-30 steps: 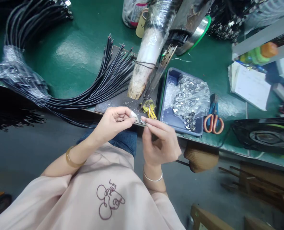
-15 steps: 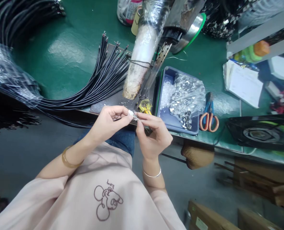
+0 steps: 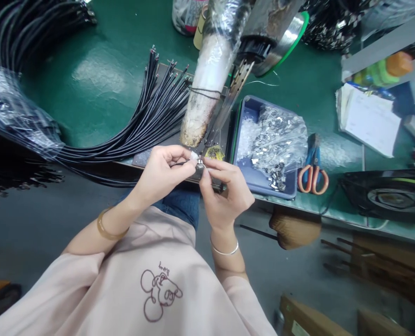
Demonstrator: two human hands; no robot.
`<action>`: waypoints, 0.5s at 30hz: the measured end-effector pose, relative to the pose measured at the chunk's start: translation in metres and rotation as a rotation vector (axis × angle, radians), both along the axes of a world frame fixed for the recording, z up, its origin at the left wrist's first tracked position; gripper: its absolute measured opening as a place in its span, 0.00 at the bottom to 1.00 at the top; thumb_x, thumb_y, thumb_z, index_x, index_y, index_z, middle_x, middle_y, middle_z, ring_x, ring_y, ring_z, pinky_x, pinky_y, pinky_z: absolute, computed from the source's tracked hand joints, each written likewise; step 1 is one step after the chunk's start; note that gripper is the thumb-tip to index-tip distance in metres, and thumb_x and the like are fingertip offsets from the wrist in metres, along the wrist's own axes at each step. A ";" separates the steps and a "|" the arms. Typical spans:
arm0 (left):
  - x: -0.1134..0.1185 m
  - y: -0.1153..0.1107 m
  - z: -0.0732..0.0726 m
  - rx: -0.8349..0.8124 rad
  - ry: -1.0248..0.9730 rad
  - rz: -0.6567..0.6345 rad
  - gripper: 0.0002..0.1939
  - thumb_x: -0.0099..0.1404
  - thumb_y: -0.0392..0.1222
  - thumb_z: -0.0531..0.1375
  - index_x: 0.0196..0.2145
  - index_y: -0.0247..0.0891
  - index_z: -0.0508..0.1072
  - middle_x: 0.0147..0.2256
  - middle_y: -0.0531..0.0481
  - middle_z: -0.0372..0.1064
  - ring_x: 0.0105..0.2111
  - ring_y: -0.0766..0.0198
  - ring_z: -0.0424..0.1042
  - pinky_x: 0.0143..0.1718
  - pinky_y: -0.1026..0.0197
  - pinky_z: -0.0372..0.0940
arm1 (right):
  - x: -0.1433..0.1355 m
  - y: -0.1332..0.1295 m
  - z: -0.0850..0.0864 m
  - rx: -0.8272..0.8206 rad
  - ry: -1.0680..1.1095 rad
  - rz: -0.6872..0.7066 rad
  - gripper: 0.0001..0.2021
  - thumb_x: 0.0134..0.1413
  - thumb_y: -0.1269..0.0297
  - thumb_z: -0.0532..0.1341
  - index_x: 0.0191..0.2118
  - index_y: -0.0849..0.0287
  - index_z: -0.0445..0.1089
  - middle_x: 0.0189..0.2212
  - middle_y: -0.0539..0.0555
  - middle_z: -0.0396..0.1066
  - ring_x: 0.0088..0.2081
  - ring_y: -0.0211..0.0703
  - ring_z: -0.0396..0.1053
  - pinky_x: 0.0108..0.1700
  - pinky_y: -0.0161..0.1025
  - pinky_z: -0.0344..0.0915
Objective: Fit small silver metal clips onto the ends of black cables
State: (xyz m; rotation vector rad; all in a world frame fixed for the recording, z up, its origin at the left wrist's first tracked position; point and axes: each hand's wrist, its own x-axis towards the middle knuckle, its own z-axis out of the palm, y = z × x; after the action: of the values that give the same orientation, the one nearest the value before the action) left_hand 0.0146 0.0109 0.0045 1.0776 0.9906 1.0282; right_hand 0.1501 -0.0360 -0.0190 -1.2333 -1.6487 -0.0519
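Note:
My left hand (image 3: 169,170) is closed in a pinch on a thin black cable (image 3: 178,164). A small white piece (image 3: 194,155), too small to name, shows at its fingertips. Between the fingertips of both hands lies a tiny silvery metal part (image 3: 200,162). The thumb and fingers of my right hand (image 3: 226,186) pinch it from the right; part of it is hidden. Just beyond the hands, the stained tip of a white plastic-wrapped tube (image 3: 207,77) points down beside a slotted metal guide (image 3: 233,95).
A bundle of black cables (image 3: 123,142) fans over a dark board on the left. To the right sit a blue tray (image 3: 291,190) holding bagged metal parts, orange-handled pliers (image 3: 313,175), papers (image 3: 370,119) and a black fan-like device (image 3: 389,198). A wire spool (image 3: 291,39) stands behind.
The fingertips have shifted slightly and the black cable now shows in my left hand. The yellow piece near them is more covered. The whole view has moved a little.

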 end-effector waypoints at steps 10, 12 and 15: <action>0.001 0.001 0.002 0.009 0.015 0.030 0.04 0.52 0.36 0.65 0.23 0.33 0.78 0.20 0.54 0.70 0.21 0.72 0.64 0.23 0.69 0.62 | 0.000 0.003 0.006 0.000 -0.012 -0.012 0.09 0.57 0.77 0.66 0.36 0.55 0.71 0.38 0.51 0.82 0.40 0.40 0.80 0.43 0.39 0.77; 0.001 0.001 0.003 0.014 0.018 0.029 0.04 0.52 0.37 0.66 0.23 0.33 0.78 0.20 0.54 0.69 0.21 0.72 0.62 0.22 0.69 0.61 | 0.000 0.002 0.007 -0.006 -0.027 -0.020 0.09 0.57 0.77 0.66 0.36 0.54 0.71 0.38 0.51 0.82 0.40 0.40 0.80 0.43 0.40 0.77; 0.001 0.001 0.003 0.010 0.029 0.027 0.04 0.51 0.37 0.66 0.22 0.33 0.78 0.19 0.55 0.67 0.20 0.73 0.61 0.22 0.70 0.60 | 0.000 0.002 0.007 -0.017 -0.028 -0.024 0.09 0.57 0.76 0.66 0.36 0.54 0.70 0.39 0.51 0.82 0.40 0.41 0.81 0.42 0.40 0.78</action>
State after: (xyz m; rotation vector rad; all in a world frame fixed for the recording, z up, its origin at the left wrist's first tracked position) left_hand 0.0154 0.0121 0.0078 1.0925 1.0273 1.0427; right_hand 0.1496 -0.0345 -0.0116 -1.2705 -1.6618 -0.0705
